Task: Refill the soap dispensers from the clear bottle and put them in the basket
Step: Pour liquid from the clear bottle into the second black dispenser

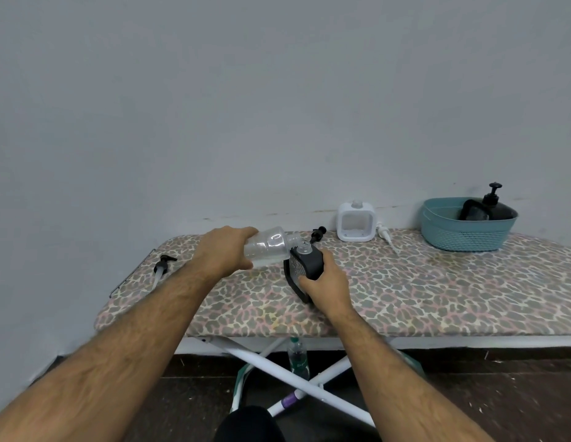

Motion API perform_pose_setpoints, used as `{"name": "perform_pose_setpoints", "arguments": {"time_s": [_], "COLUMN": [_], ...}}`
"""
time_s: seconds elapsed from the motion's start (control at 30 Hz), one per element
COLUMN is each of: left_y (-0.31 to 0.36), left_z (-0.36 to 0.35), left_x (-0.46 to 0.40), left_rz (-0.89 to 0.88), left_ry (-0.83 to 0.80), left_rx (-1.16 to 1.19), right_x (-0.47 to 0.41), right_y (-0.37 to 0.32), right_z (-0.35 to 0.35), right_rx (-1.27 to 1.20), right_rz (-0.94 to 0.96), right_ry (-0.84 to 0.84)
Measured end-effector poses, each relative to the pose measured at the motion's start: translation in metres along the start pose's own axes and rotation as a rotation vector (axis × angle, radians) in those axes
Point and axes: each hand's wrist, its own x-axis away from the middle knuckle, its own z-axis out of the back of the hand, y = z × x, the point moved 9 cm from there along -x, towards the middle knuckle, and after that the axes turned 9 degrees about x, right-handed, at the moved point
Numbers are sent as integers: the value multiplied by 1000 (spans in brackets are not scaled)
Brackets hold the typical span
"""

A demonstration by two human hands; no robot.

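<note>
Leopard-print worktop, teal basket far right w/ black dispensers inside, white dispenser by wall, left hand grip closed round tilted clear bottle, mouth over black dispenser mid-worktop, right hand grip wrapped round it, loose pump far left

No legible text appears; the label on the plastic bottle beneath the ironing board is too blurred to read.
</note>
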Motion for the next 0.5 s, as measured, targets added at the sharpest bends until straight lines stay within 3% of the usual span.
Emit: {"name": "perform_pose_setpoints", "arguments": {"time_s": [0.5], "left_y": [6], "left_z": [8], "left_x": [-10], "left_rz": [29], "left_ry": [-102], "left_rx": [-21], "right_x": [0], "right_y": [-1], "right_z": [-1], "right_rx": [92], "right_rz": [-73], "right_ry": [-25]}}
